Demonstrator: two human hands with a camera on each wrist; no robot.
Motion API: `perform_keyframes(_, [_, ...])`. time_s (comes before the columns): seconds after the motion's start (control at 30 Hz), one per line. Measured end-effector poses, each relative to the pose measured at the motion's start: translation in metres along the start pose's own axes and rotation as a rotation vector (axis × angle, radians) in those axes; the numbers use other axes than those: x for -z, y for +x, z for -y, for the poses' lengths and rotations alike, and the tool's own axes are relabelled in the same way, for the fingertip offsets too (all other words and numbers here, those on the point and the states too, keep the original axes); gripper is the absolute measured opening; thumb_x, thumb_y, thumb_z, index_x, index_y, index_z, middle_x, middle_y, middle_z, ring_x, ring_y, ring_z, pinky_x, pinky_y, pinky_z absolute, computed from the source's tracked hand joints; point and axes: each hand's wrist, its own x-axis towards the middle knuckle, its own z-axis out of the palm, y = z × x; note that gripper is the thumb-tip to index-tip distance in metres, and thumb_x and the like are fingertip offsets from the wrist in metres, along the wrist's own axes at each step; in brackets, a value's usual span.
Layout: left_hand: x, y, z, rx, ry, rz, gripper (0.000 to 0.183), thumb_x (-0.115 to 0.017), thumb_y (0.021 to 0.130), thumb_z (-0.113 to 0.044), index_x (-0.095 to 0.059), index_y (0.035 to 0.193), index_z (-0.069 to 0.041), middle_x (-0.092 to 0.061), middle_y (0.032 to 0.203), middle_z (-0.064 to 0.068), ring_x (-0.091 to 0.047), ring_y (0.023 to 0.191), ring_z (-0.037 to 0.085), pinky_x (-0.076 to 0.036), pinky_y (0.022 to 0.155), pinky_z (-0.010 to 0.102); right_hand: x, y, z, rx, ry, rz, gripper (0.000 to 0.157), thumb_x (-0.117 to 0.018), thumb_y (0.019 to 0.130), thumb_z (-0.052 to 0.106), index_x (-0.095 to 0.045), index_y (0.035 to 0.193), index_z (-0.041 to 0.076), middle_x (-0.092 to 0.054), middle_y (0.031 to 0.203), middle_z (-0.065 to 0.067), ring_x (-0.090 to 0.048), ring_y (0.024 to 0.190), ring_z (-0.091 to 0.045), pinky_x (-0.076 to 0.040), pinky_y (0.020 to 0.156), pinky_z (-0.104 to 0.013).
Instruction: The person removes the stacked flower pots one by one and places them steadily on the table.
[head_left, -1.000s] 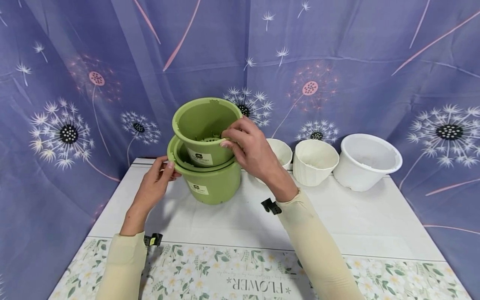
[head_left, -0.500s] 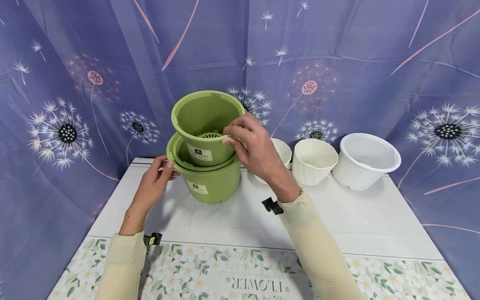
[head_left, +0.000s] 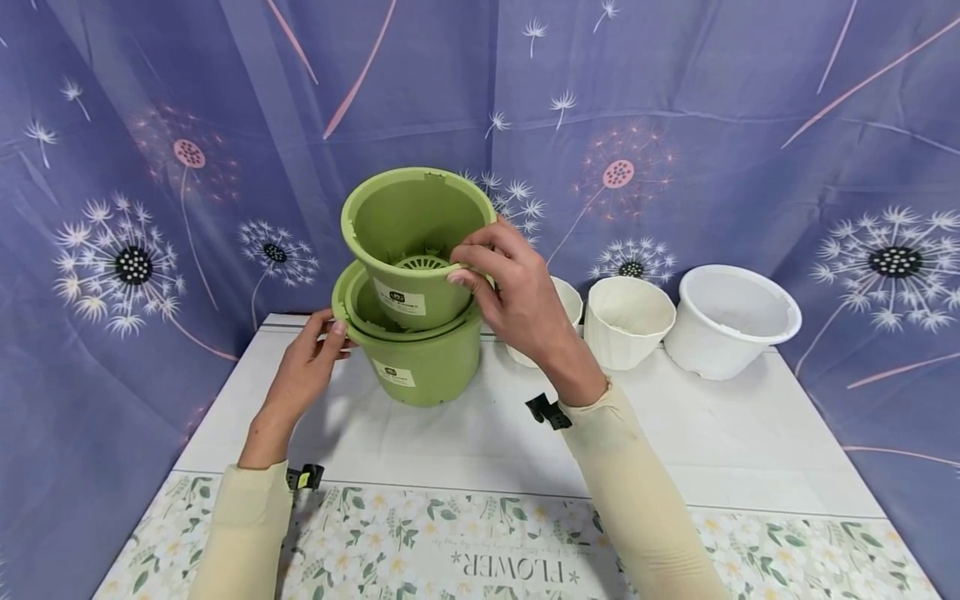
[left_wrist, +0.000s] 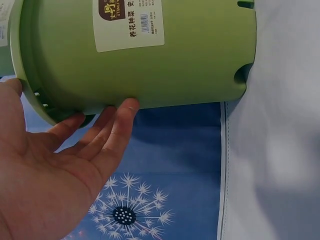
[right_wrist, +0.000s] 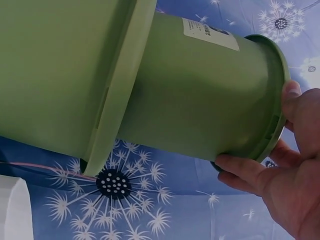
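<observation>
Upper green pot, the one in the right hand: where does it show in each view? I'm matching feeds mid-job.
Head: the upper green pot is just left of centre, standing out of the lower green pot, the right hand at its rim.
Left wrist: only a sliver of it, at the upper left edge.
Right wrist: centre to right, sideways in the picture.
Shared landmark: the lower green pot's rim.
</observation>
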Motion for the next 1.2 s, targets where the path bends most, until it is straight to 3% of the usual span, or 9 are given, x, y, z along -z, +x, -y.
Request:
perform_keyframes(0.2, [0.0,0.0,0.001,-0.001,-0.003,0.001,0.058,-0.039,0.115,-0.047,-0.04,0.163,-0.013,-0.057,0.144,0.02,-0.065,0.121,0.043,-0.055,0.102,0.056,0.003,0.001,0.003,0.002,0.01,-0.023,0.013,-0.081,0.091,0.005,-0.078,0.102,-0.001,-0.067,0.103,-0.015,-0.061,0.098,-0.028,-0.052,0.092,-0.038])
perform_keyframes(0.27, [0.0,0.0,0.001,-0.001,-0.001,0.003,0.058,-0.039,0.115,-0.047,-0.04,0.163,-0.014,-0.056,0.144,0.02,-0.065,0.122,0.042,-0.055,0.102,0.056,0.004,0.001,0.004,0.003,0.015,-0.031,0.013,-0.081,0.091,0.004,-0.078,0.102,-0.001,-0.067,0.103,-0.015,-0.061,0.096,-0.027,-0.051,0.1,-0.041])
perform_keyframes(0.5, [0.0,-0.001,0.001,0.005,-0.002,0.003,0.059,-0.039,0.115,-0.048,-0.039,0.163,-0.015,-0.056,0.146,0.02,-0.065,0.122,0.042,-0.054,0.103,0.057,0.012,0.0,0.01,-0.001,0.011,-0.044,0.012,-0.077,0.096,0.009,-0.077,0.103,-0.002,-0.067,0.103,-0.015,-0.059,0.092,-0.026,-0.05,0.091,-0.038])
perform_keyframes(0.6, [-0.001,-0.001,0.0,0.01,0.0,0.003,0.059,-0.039,0.115,-0.049,-0.039,0.164,-0.015,-0.056,0.146,0.02,-0.065,0.123,0.043,-0.054,0.103,0.058,0.015,-0.001,0.013,0.015,0.011,-0.054,0.018,-0.073,0.1,0.016,-0.077,0.102,-0.002,-0.067,0.102,-0.016,-0.059,0.09,-0.026,-0.047,0.111,-0.045])
perform_keyframes(0.7, [-0.001,-0.001,0.0,0.014,0.002,0.004,0.06,-0.039,0.115,-0.049,-0.039,0.164,-0.015,-0.056,0.146,0.02,-0.065,0.123,0.043,-0.054,0.103,0.058,0.018,-0.003,0.017,0.029,0.03,-0.078,0.025,-0.069,0.101,0.021,-0.077,0.101,-0.002,-0.068,0.101,-0.016,-0.061,0.092,-0.028,-0.035,0.124,-0.055])
perform_keyframes(0.9, [-0.001,-0.001,0.0,0.011,0.003,0.004,0.059,-0.039,0.115,-0.048,-0.038,0.164,-0.015,-0.056,0.147,0.021,-0.065,0.123,0.042,-0.054,0.103,0.058,0.025,-0.003,0.023,0.021,0.046,-0.118,0.031,-0.068,0.103,0.027,-0.077,0.099,-0.002,-0.068,0.101,-0.015,-0.061,0.093,-0.027,-0.041,0.12,-0.052])
perform_keyframes(1.2, [0.001,-0.001,0.001,0.0,-0.002,0.01,0.057,-0.039,0.116,-0.046,-0.038,0.165,-0.017,-0.056,0.146,0.02,-0.065,0.123,0.042,-0.055,0.102,0.057,0.036,-0.008,0.03,0.048,0.031,-0.135,0.032,-0.067,0.104,0.027,-0.077,0.1,-0.004,-0.068,0.1,-0.019,-0.065,0.097,-0.033,-0.038,0.122,-0.057])
